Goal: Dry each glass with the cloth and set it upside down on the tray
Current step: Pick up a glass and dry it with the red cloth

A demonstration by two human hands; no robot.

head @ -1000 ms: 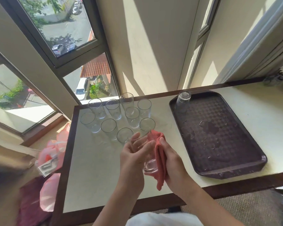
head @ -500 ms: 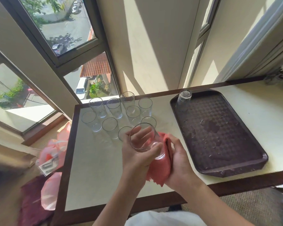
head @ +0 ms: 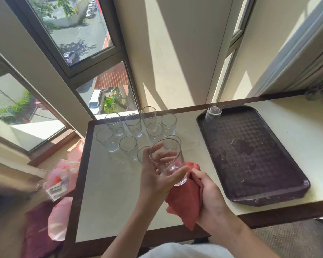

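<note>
The left hand [head: 155, 180] is wrapping its fingers and thumb around a clear cylindrical drinking glass [head: 168, 161], holding it tilted over the cream-topped table with a dark wooden edge [head: 108, 192], its open mouth pointing toward twelve o'clock and its base resting against the cloth. The right hand [head: 211, 198] is closing its fingers on a crumpled salmon-red woven cloth [head: 185, 200], pressing it to the base of that glass from the four o'clock side; a loose corner is hanging down toward six o'clock.

At eleven o'clock from the held glass, a cluster of clear upright glasses [head: 132, 125] is standing on the table. Nine can be counted: four in the far row, three in the middle row, and two partly hidden behind the held glass and the left hand, so more could be concealed there.

At two o'clock from the hands, one dark brown rectangular plastic tray with a textured floor [head: 259, 164] is lying on the table, its surface showing water droplets and a wet patch. One clear glass turned upside down [head: 213, 116] is standing in the tray's far left corner, at about one o'clock from the held glass and well apart from it.
</note>
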